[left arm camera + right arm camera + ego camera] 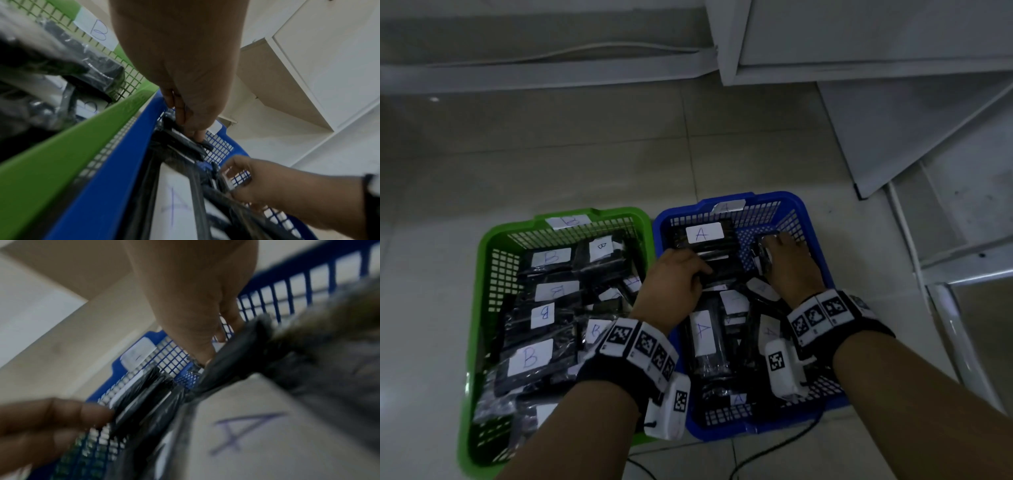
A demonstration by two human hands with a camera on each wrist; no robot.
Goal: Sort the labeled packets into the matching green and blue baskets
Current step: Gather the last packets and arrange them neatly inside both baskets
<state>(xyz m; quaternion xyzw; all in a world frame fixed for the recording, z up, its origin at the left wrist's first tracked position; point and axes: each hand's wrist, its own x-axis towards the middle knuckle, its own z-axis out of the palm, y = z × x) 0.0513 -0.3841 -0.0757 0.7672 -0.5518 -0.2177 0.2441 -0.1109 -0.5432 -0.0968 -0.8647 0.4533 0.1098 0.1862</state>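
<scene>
The green basket (479, 274) on the left holds several black packets with white "B" labels (551, 257). The blue basket (811, 219) on the right holds black packets labelled "A" (703, 233). Both hands are inside the blue basket. My left hand (698, 272) curls its fingers (193, 131) on the edge of a black packet (719, 270) in the middle stack. My right hand (774, 246) pinches another black packet (763, 255) standing on edge by the basket's right wall; its label is hidden. The right fingertips (205, 356) lie on its upper edge.
The baskets stand side by side on a tiled floor (585, 154). White cabinet panels (893, 137) lean at the back right, with metal rails (962, 342) along the right. A dark cable (774, 448) runs on the floor in front of the blue basket.
</scene>
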